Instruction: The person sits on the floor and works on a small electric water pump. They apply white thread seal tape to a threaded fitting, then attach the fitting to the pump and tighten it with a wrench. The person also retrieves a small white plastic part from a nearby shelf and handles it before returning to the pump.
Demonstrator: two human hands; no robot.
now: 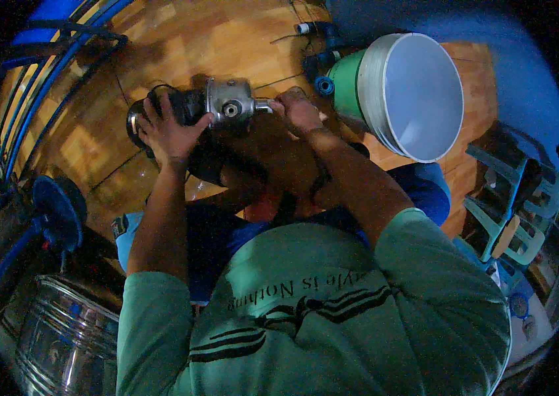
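A machine lies on the wooden floor, with a rounded black body and a silver metal housing [231, 102] with a round port on its face. My left hand [166, 129] rests on the black body with its fingers spread and its thumb beside the metal housing. At the right end, a short metal stub [263, 105] sticks out of the housing. Closed around the end of this stub is my right hand [298, 113]; what else lies in those fingers is hidden. Shadow makes the lower part of the machine hard to make out.
Right of my right hand, a white bucket [422, 99] lies tipped beside a green one [349, 82]. A blue metal rack [41, 86] stands at the far left. A shiny metal drum [68, 336] is at the lower left, and a pale stool [504, 198] at the right.
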